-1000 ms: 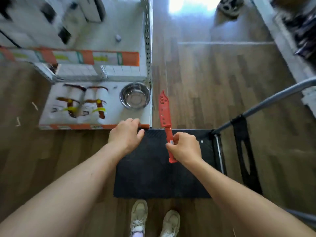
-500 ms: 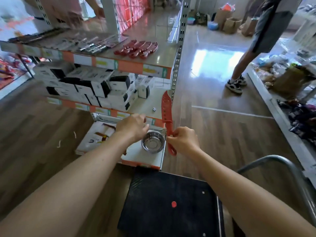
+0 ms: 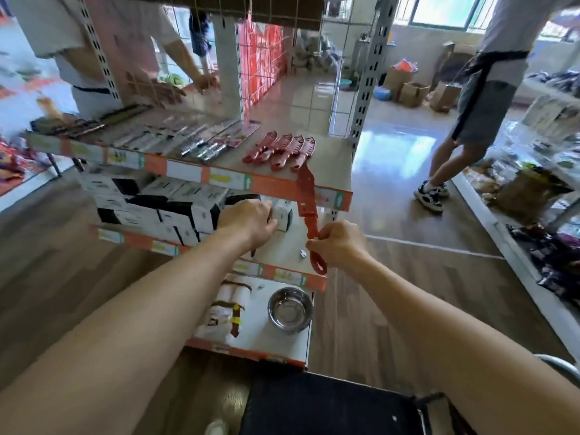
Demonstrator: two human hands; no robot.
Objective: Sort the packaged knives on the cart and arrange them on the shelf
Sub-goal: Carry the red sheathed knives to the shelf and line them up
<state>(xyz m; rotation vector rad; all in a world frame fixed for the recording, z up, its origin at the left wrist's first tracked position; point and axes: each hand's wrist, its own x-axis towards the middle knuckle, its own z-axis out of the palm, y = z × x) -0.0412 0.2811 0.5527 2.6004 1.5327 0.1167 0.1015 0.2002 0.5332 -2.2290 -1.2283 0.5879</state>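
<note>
Knife point(image 3: 307, 196) handle half-hidden by right hand point(image 3: 339, 244)

Knife row point(image 3: 280, 150) on top shelf point(image 3: 329, 158); bowl point(image 3: 290, 310) on bottom shelf.

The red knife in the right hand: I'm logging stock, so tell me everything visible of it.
The red knife is one red all over, seemingly plastic or plastic-sheathed, with a pointed blade and a loop at the handle's end. It stands nearly upright, tip up, in front of the knife shelf's front edge. The right hand pinches its handle; nothing else touches it.
</note>
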